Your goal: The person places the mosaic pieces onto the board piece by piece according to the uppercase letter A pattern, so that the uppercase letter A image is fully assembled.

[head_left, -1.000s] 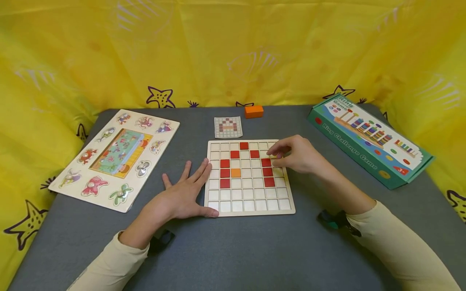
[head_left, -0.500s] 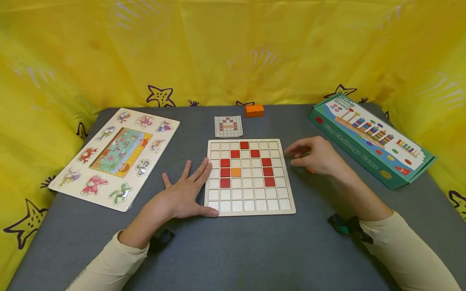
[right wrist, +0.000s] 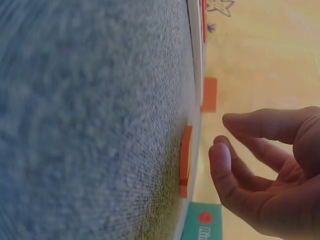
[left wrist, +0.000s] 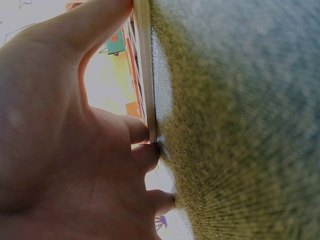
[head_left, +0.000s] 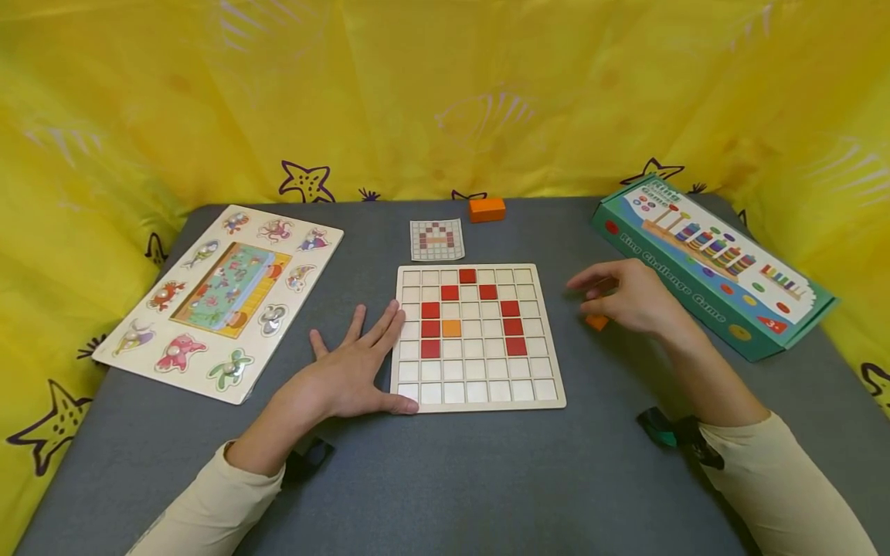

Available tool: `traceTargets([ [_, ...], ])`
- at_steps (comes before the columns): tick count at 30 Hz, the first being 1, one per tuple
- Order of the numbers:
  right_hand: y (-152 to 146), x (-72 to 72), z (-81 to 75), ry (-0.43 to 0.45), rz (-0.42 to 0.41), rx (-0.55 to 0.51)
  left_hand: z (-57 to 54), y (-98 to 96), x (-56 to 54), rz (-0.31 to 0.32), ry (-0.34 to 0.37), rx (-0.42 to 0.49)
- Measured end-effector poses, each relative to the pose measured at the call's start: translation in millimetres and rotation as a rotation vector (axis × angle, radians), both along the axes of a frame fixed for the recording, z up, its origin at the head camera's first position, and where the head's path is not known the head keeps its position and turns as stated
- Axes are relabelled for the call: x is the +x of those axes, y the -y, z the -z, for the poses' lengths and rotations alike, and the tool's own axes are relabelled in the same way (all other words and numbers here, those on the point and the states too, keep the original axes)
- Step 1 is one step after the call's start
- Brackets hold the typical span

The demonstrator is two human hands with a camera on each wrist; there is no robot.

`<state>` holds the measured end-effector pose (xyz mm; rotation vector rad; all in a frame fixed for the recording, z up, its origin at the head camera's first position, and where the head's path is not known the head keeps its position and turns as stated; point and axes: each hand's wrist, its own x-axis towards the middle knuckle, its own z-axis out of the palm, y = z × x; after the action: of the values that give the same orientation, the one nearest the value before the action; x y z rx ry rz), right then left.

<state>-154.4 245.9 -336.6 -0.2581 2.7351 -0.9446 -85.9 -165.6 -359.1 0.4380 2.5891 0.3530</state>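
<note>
A square wooden grid board [head_left: 497,369] lies in the middle of the table, with several red tiles [head_left: 513,327] and one orange tile [head_left: 451,328] in its cells. My left hand [head_left: 348,378] has its fingers spread, index finger and thumb resting at the board's left edge. Off the board's right side, my right hand [head_left: 619,297] hovers over small orange tiles [head_left: 596,321] on the table and partly hides them from the head camera. The right wrist view shows a gap between thumb and fingers, with the orange tiles [right wrist: 185,160] lying apart from the fingertips.
Behind the board are a small pattern card [head_left: 436,240] and an orange block [head_left: 487,210]. A knobbed sea-animal puzzle [head_left: 257,347] lies at left. At right rests a green Ring Challenge Game box [head_left: 709,270]. Yellow cloth [head_left: 389,93] hangs around the table.
My right hand has moved from the board's right-hand cells out to the right, over the orange tiles on the table. The left hand has stayed at the board's edge.
</note>
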Motion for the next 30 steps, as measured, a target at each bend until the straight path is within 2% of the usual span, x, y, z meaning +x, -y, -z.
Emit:
traceTargets([
  [18, -21, -5.9, 0.0, 0.073, 0.021, 0.059, -1.8, 0.8, 1.1, -0.004, 0.004, 0.014],
  [30, -27, -6.9, 5.2, 0.061, -0.002, 0.102, -2.7, 0.3, 0.3, -0.004, 0.013, 0.032],
])
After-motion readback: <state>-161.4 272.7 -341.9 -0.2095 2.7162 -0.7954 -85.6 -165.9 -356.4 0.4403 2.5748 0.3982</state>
